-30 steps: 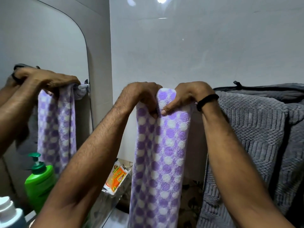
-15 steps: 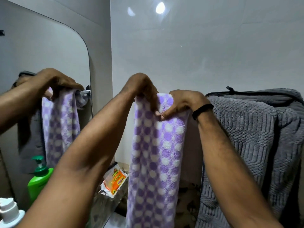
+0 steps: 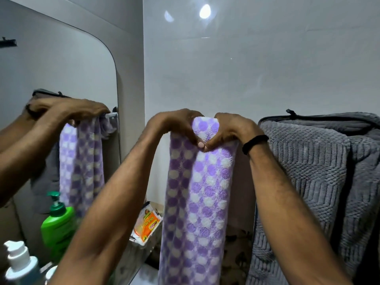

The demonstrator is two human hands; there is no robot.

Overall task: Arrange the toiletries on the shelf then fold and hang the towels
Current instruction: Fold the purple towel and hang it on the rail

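- The purple towel point(image 3: 197, 192) hangs folded in a narrow strip over the rail, in the middle of the view; the rail itself is hidden under the cloth, and its end shows only in the mirror point(image 3: 61, 83).
- The left hand point(image 3: 174, 126) is closed on the top left of the fold, and the right hand point(image 3: 230, 130) is closed on the top right. The fingertips of both meet at the front of the towel, just below the crest.
- I judge that the step in hand is to settle this towel on the rail: to smooth the fold and make it sit straight.
- To do it well, press the top flat along the rail first, then draw both hands outward and down, so that the layers do not bunch.
- Check that the front and back parts hang to the same length; the back part cannot be seen here, so feel it with the fingers.
- The left edge of the strip looks a little rolled inward; open it gently with the left hand.
- Keep a gap to the grey towel point(image 3: 308, 182), which hangs just beside it on the right, so the two do not overlap.
- Do not pull hard downward, because the towel may slide off to one side.
- The green bottle point(image 3: 57, 227), the white bottle point(image 3: 20, 264) and the packet point(image 3: 147, 225) stand lower on the left; do not let the towel end brush them.
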